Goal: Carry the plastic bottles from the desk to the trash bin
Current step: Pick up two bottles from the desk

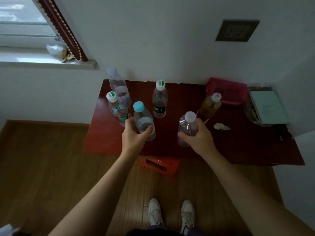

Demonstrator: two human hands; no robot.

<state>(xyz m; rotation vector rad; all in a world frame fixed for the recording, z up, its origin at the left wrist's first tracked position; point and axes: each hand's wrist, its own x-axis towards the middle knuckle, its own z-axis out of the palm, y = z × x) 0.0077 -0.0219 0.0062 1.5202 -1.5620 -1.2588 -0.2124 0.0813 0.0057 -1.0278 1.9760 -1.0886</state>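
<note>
1. A window (22, 28) with a dark red curtain edge (63, 28) fills the upper left. A small crumpled bag (57, 51) lies on its sill.
2. The dark red desk (238, 147) stands against the white wall, above a wooden floor (42, 159).
3. At the desk's back left corner stands a clear bottle with a pale cap (119, 87). Just in front of it, and touching it in this view, is a bottle with a green-and-white cap (117, 110).
4. The left hand (134, 135) is wrapped around the lower body of a blue-capped bottle (142, 114), thumb across the front. The bottle is upright near the desk's front left. Whether its base rests on the desk cannot be told.
5. Behind, near the middle, a second green-and-white-capped bottle (159, 103) stands alone with a dark label.
6. Under the desk edge sits an orange box (160, 166), and below it are two white shoes (155, 212).
7. The right hand (199, 135) grips a clear bottle with a pale lilac cap (186, 126) around its middle. It leans slightly over the desk's front. Whether it is lifted cannot be told.
8. Just behind that hand stands a bottle of amber liquid (210, 106) with a white cap.
9. A crumpled paper scrap (221, 127) lies to its right.
10. A pink cloth (226, 91) sits at the back by the wall.
11. A pale green book (269, 108) lies on a plastic bag at the right end.
12. A wall socket (237, 30) is high on the wall.
</note>
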